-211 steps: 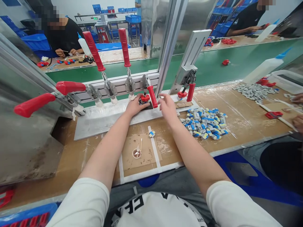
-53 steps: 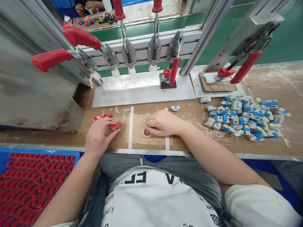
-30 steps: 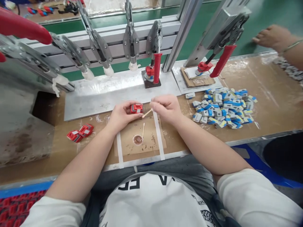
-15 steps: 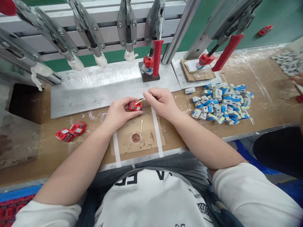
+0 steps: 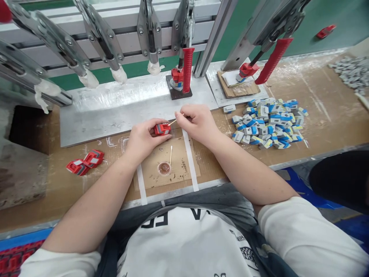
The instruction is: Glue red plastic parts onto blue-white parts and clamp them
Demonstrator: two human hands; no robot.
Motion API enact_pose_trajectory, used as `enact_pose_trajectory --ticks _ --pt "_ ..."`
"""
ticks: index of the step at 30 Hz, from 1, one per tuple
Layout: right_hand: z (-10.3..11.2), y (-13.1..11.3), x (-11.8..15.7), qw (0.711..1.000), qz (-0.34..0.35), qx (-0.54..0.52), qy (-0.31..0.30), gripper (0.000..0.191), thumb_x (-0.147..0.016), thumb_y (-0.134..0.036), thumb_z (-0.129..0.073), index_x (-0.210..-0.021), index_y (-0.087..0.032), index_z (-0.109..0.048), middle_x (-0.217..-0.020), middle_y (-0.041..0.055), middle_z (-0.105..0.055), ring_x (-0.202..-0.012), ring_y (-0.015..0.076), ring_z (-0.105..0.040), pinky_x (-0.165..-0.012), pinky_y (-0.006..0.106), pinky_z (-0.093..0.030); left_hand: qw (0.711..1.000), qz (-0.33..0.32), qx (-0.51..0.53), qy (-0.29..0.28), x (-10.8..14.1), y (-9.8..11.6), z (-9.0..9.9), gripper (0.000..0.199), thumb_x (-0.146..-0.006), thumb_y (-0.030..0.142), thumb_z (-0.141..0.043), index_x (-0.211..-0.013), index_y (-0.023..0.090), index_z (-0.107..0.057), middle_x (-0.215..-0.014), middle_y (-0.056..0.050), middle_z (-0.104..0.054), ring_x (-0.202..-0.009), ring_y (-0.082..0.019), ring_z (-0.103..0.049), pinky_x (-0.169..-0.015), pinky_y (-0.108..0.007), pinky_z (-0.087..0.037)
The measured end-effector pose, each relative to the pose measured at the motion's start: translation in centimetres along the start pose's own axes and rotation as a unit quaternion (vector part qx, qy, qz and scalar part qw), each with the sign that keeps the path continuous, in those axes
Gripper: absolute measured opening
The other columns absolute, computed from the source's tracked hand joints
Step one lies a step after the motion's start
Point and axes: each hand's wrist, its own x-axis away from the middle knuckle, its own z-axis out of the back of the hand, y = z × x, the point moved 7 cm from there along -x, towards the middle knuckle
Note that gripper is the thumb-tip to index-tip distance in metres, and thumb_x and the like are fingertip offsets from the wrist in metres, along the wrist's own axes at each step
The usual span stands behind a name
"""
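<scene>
A small red and grey part (image 5: 162,129) is pinched between the thumb and fingers of my left hand (image 5: 143,137). My right hand (image 5: 197,122) grips a thin swab stick (image 5: 173,122), its far end at the right side of the red part. Below my hands, a cardboard piece (image 5: 152,181) carries a small round dish (image 5: 164,168) of brownish liquid and a second cotton swab (image 5: 171,154). Two more red parts (image 5: 77,167) lie touching each other to the left of my left forearm.
Toggle clamps hang from a metal frame (image 5: 129,23) above a metal plate (image 5: 95,111). Two red handles (image 5: 188,71) (image 5: 273,61) point down. A pile of grey, blue and yellow parts (image 5: 271,125) lies right, grey pieces (image 5: 353,71) beyond.
The swab's end has shifted from over the middle of the red part to its right side. My left hand and the part have moved slightly left, and the whole view has shifted a little.
</scene>
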Motion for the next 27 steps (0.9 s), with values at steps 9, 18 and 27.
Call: enact_pose_trajectory --ticks 9,18,27 --pt "-0.7 -0.7 0.1 0.995 0.008 -0.083 -0.053 0.050 -0.108 -0.038 -0.053 -0.067 -0.022 -0.030 -0.063 -0.0042 -0.028 -0.063 0.0118 -0.032 -0.063 0.029 -0.025 0.995 -0.045 -0.084 0.000 0.1 0.8 -0.1 0.040 -0.082 0.025 -0.086 -0.122 0.024 -0.078 -0.116 -0.003 -0.081 -0.108 -0.026 -0.074 -0.102 -0.039 -0.057" --pt "-0.7 -1.3 0.2 0.994 0.026 -0.100 -0.034 0.055 -0.111 -0.046 -0.052 -0.067 -0.023 -0.028 -0.063 -0.0042 -0.030 -0.062 0.0124 -0.033 -0.063 0.029 -0.028 0.993 -0.049 -0.105 0.001 0.2 1.1 -0.1 0.040 -0.084 0.027 -0.084 -0.124 0.025 -0.077 -0.117 -0.004 -0.080 -0.107 -0.026 -0.075 -0.102 -0.039 -0.058" --pt "-1.9 -5.3 2.1 0.958 0.177 -0.122 -0.187 0.050 -0.111 -0.033 -0.049 -0.065 -0.020 -0.038 -0.061 -0.0035 -0.040 -0.059 0.0116 -0.037 -0.062 0.029 -0.026 0.997 -0.047 0.044 0.036 -0.2 0.6 0.6 0.037 -0.083 0.029 -0.083 -0.118 0.020 -0.076 -0.146 -0.010 -0.069 -0.125 -0.027 -0.071 -0.108 -0.042 -0.060"
